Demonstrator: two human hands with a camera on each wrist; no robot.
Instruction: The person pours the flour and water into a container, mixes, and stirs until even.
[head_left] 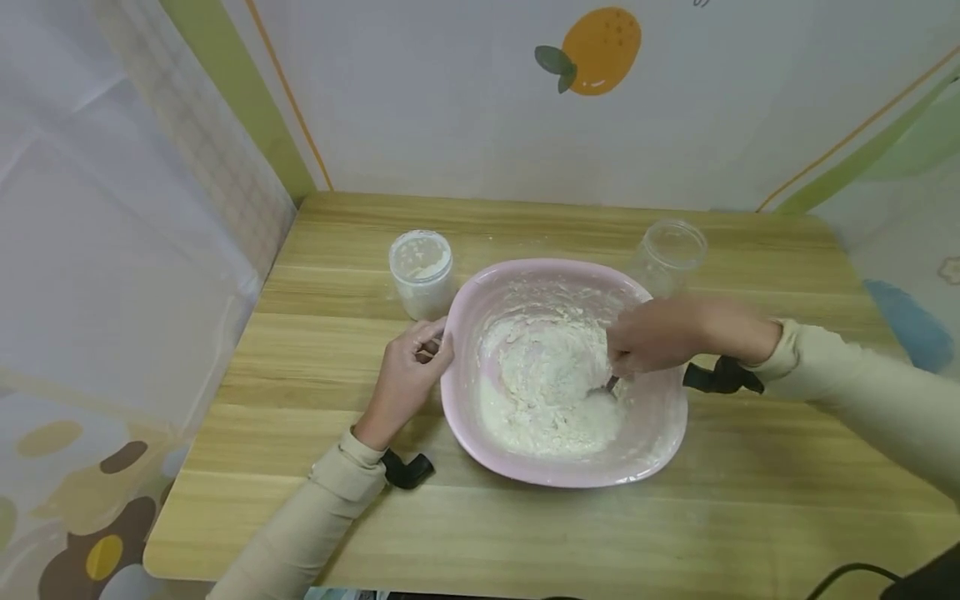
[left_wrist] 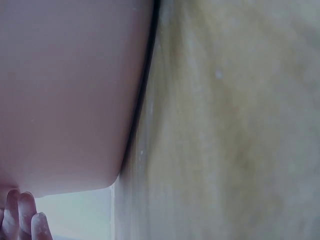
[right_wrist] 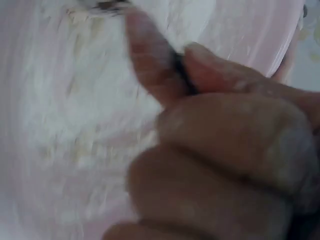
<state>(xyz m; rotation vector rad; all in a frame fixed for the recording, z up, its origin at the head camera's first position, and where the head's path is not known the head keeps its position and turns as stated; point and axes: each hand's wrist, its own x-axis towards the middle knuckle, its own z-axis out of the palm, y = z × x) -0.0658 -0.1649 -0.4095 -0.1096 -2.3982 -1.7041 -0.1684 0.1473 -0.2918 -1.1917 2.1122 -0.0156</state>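
Observation:
A pink basin (head_left: 564,479) holds a wet, lumpy flour mixture (head_left: 551,375), smeared up its inner walls. My left hand (head_left: 408,367) grips the basin's left rim; in the left wrist view floury fingertips (left_wrist: 25,215) lie against the outer wall. Over the basin's right side, my right hand (head_left: 652,333) is curled round the dark handle of a spoon (head_left: 603,389), whose metal end dips into the mixture. The right wrist view shows floury fingers (right_wrist: 220,135) wrapped about that handle, somewhat blurred. Part of the spoon's end is buried or out of frame.
A clear jar of white flour (head_left: 422,275) stands behind the basin's left corner. Behind its right side is a clear, see-through jar (head_left: 670,254), partly hidden by the basin and right hand. The wooden table (head_left: 300,400) meets a printed curtain (head_left: 465,125) at the back.

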